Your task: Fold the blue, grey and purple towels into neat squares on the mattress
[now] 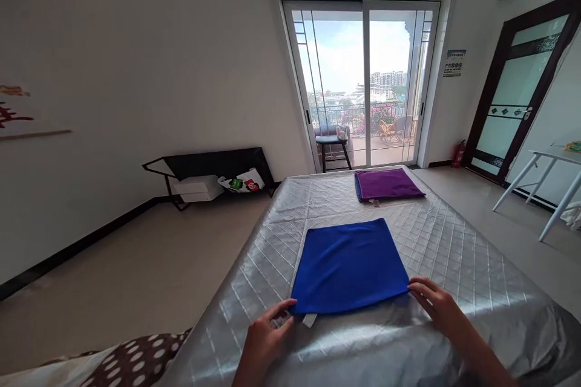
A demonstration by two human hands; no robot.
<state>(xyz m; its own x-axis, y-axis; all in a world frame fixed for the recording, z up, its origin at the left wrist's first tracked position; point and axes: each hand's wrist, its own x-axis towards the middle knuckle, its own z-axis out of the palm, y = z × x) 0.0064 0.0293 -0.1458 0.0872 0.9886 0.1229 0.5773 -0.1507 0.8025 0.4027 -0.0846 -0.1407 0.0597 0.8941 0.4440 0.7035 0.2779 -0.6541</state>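
Observation:
A square blue cushion cover [349, 266] lies spread on the silver quilted mattress cover [281, 254], a small white label [309, 320] sticking out at its near left edge. My left hand [267, 332] pinches the near left corner between thumb and fingers. At the near right corner, the fingers of my right hand [431, 299] are closed on the cloth edge. Farther back on the bed, a folded purple cover [389, 184] rests on top of blue cloth, with a small tag at its near edge.
Left of the bed, a black rack [213, 163] holds white boxes [197, 187] and a printed bag [245, 181]. Behind the bed are glass sliding doors [365, 84] with a dark stool [331, 140]. A white-legged table [551, 175] stands right. Brown dotted fabric [140, 357] lies near left.

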